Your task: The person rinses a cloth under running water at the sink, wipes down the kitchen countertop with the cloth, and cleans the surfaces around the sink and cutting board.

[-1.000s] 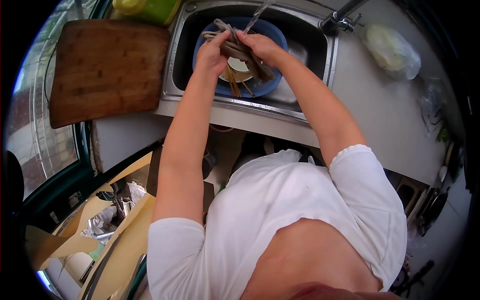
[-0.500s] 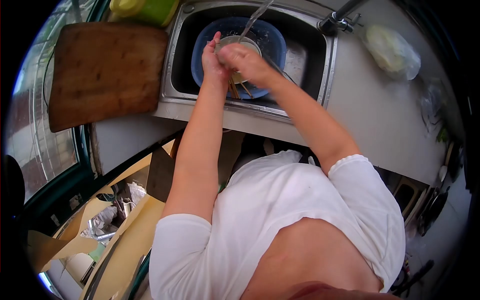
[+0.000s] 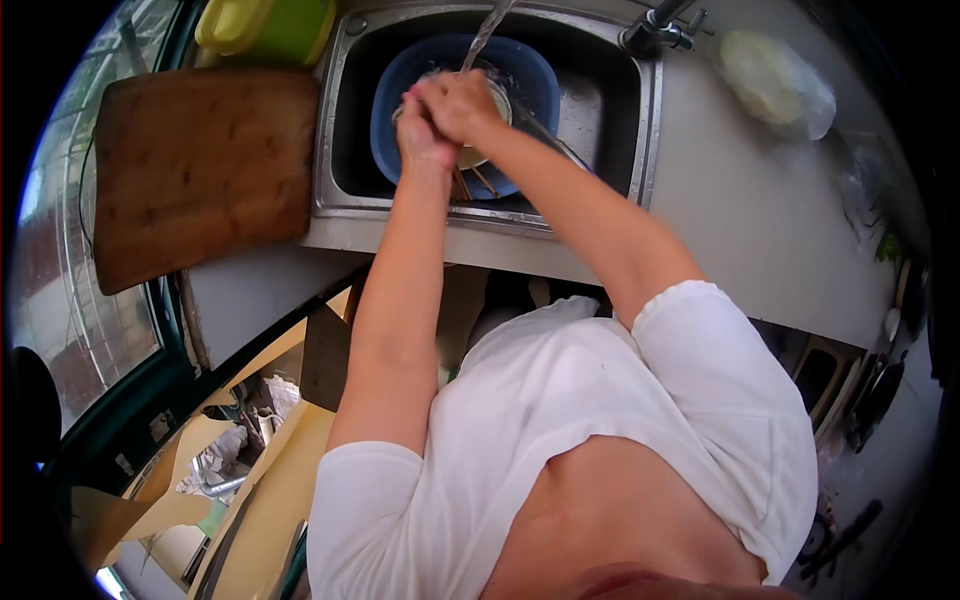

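Note:
Both hands meet over a blue basin (image 3: pixel 545 90) in the sink, close beside a falling stream of water (image 3: pixel 482 42). My left hand (image 3: pixel 422 142) is palm up, its fingers stretched and partly covered by the other hand. Across its fingers and palm lies my right hand (image 3: pixel 460 105), fingers curled; whatever may be between the hands is hidden. Below them a pale round bowl (image 3: pixel 500 98) sits in the basin, mostly covered by the hands. Several chopsticks (image 3: pixel 482 181) lean near the basin's front side.
The steel sink (image 3: pixel 640 120) has a faucet (image 3: pixel 655 32) at its back right. A wooden cutting board (image 3: pixel 205 170) lies to the left, a yellow-green container (image 3: pixel 265 28) behind it. On the right counter rests a bagged pale vegetable (image 3: pixel 775 80).
My right hand has settled lower over my left hand's fingers, which stood up more before. The camera view has shifted a little. Water keeps running.

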Demonstrator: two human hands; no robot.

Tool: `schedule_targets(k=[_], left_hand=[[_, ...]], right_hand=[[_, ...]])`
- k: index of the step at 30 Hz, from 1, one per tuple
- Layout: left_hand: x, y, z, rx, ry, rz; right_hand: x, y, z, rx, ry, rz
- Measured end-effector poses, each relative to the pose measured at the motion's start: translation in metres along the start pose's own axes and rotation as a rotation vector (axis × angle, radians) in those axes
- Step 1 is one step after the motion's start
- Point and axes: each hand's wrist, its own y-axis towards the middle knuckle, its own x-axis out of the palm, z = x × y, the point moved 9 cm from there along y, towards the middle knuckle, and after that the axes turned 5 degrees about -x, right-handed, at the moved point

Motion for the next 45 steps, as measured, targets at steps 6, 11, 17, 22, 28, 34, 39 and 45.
schedule_targets(k=[6, 11, 17, 22, 28, 34, 39, 45], left_hand=[[-0.017, 0.009, -0.012, -0.186, 0.222, -0.173], [0.001, -0.012, 0.012, 0.071, 0.145, 0.07], [0.033, -0.019, 0.042, 0.053, 0.291, 0.002], [0.026, -0.01, 0.043, 0.071, 0.103, 0.036], [0.023, -0.042, 0.005, -0.343, 0.149, 0.026], [0.012, -0.003, -0.008, -0.385, -0.122, -0.07], [0.035, -0.006, -0.012, -0.196, -0.238, -0.377], [-0.024, 0.0, -0.028, -0.078, 0.174, 0.155]], right_hand=[[-0.021, -0.06, -0.049, -0.223, -0.125, 0.216], [-0.036, 0.002, 0.072, 0.095, -0.054, 0.177], [-0.05, -0.017, 0.05, -0.106, 0.136, -0.059], [-0.034, -0.008, 0.0, -0.06, 0.226, -0.188], [-0.043, 0.005, -0.023, -0.037, -0.016, -0.01], [-0.039, -0.053, -0.081, -0.265, -0.08, -0.111], [-0.046, -0.082, -0.103, -0.432, -0.095, 0.028], [-0.046, 0.006, 0.009, 0.035, -0.269, 0.211]])
